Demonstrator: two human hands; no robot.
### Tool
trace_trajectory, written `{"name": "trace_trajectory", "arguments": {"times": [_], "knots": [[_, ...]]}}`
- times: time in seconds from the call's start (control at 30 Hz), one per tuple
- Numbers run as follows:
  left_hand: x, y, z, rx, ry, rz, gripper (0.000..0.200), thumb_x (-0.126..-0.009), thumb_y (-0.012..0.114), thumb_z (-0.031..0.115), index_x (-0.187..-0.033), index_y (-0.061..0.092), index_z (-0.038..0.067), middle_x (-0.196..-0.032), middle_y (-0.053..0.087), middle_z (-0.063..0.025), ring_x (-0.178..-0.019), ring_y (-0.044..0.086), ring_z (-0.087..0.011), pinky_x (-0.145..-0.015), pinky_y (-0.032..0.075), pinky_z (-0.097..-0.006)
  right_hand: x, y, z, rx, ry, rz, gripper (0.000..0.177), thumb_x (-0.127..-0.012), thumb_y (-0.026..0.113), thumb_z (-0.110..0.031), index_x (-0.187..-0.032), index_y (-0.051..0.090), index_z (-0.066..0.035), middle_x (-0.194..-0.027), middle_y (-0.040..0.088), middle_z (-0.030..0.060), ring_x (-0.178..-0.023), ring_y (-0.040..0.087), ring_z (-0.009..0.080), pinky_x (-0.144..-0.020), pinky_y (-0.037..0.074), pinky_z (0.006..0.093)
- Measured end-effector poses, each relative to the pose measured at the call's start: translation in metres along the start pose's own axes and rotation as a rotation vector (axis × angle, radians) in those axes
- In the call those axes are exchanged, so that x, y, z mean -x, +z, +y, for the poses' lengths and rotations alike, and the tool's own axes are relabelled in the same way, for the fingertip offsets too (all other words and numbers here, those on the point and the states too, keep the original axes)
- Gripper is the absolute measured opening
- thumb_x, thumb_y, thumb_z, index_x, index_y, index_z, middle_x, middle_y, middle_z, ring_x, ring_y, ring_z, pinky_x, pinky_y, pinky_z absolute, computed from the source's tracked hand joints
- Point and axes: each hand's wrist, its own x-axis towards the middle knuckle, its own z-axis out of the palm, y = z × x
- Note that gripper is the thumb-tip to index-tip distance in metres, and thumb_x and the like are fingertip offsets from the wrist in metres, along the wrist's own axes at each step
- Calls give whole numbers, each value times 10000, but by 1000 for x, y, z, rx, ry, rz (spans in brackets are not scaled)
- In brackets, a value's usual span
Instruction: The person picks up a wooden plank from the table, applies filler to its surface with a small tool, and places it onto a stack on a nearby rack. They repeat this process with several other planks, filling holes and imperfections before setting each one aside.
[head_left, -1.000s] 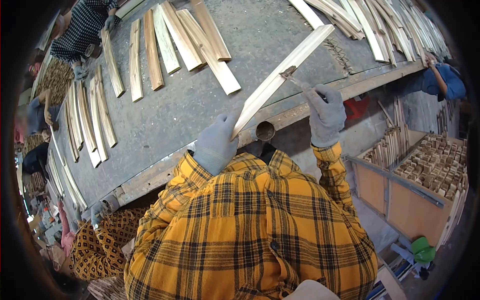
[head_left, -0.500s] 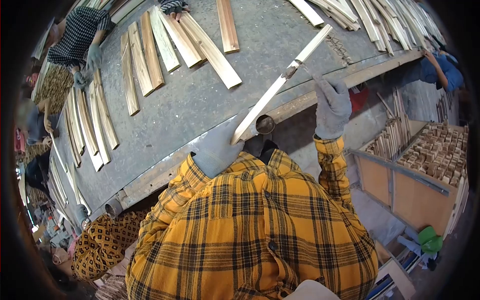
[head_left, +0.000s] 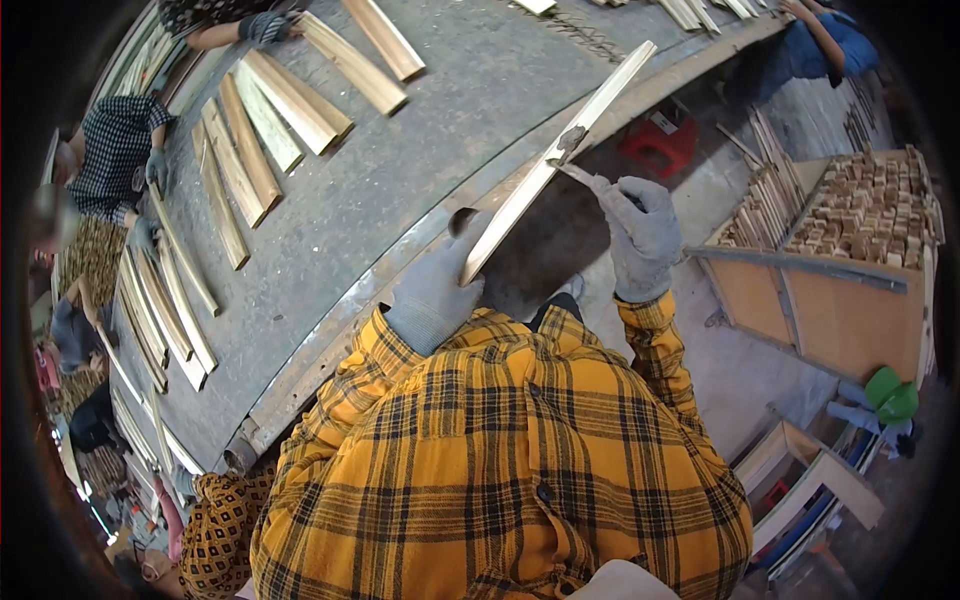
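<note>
In a grey glove, my left hand (head_left: pixel 432 290) is closed around the lower end of a pale wooden strip (head_left: pixel 512 218), which slants up and away to the right. Partway along the strip sits a dark, paste-like lump (head_left: pixel 568 142). My right hand (head_left: pixel 642 235), gloved too, pinches a thin, flat tool like a putty knife (head_left: pixel 580 176). Its tip meets the strip's edge just below the lump. The tool's handle is mostly hidden by my fingers.
A metal-topped table (head_left: pixel 330 240) carries rows of wooden strips (head_left: pixel 240 150). Across it, a gloved co-worker's hand (head_left: pixel 265 27) touches a strip; others work at left. To my right stand a crate of wood pieces (head_left: pixel 820 290) and a red object (head_left: pixel 660 145).
My view has turned, so the table sits further up and left. The tool's tip has come down-left to the strip's edge. The far co-worker's hand appears further left.
</note>
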Motion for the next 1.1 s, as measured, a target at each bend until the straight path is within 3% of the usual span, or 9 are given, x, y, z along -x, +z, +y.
{"name": "trace_trajectory", "arguments": {"times": [0.07,0.17,0.3,0.37,0.43,0.6,0.77,0.87,1.1], "knots": [[-3,1,16,-92,1,-27,775,-765,610,113,-1424,230,265,-1007,560,-166,-891,590,-347,-805,473,-423,-1,-16,2,24,115,15,357,-697,688,-53,-1026,697,-192,-847,570,-1,-767,540,194,-646,462,287],[-14,9,17,-51,63,-32,795,-759,613,94,-1430,216,251,-1005,539,-147,-871,586,-345,-793,471,-430,-8,-26,9,136,37,85,230,-735,708,-9,-950,698,-91,-846,571,36,-701,554,172,-572,444,254],[-32,38,62,-36,109,-62,793,-762,605,82,-1433,213,244,-1007,538,-143,-880,583,-341,-799,468,-423,9,-58,43,214,102,79,219,-744,699,-106,-948,713,-184,-795,561,-18,-719,523,182,-595,437,291],[-41,58,86,-25,131,-90,795,-763,604,81,-1434,212,247,-1007,538,-144,-885,583,-342,-806,465,-419,18,-80,70,152,88,142,161,-752,701,-130,-903,711,-183,-768,556,-13,-716,524,185,-581,434,297],[-40,31,54,-23,138,-116,795,-759,603,76,-1433,218,248,-1017,540,-147,-895,584,-343,-820,459,-416,8,-54,41,172,79,175,129,-760,701,-145,-883,710,-186,-764,556,-12,-711,524,187,-579,436,300],[-51,53,92,19,123,-121,811,-698,611,21,-1406,304,268,-1061,570,-174,-982,566,-369,-865,442,-408,21,-84,70,252,118,90,164,-752,703,-143,-904,713,-205,-768,558,-16,-715,530,184,-579,445,299],[-63,63,104,-243,93,-2,821,-691,628,37,-1407,305,273,-933,536,-134,-870,580,-340,-761,461,-418,11,-107,77,357,80,137,211,-765,669,-124,-966,697,-184,-792,559,-5,-730,528,194,-590,452,302],[-64,49,95,-344,124,5,814,-709,640,75,-1413,274,257,-979,525,-142,-881,582,-339,-736,482,-432,7,-96,74,412,222,12,285,-752,640,-97,-1022,678,-178,-845,559,-1,-767,532,196,-617,465,304],[-79,57,94,-408,244,46,767,-743,648,137,-1407,279,238,-1005,518,-157,-879,578,-335,-713,490,-432,8,-115,73,477,62,-161,318,-742,610,-90,-1042,664,-181,-839,533,1,-795,539,191,-647,489,306]]}}
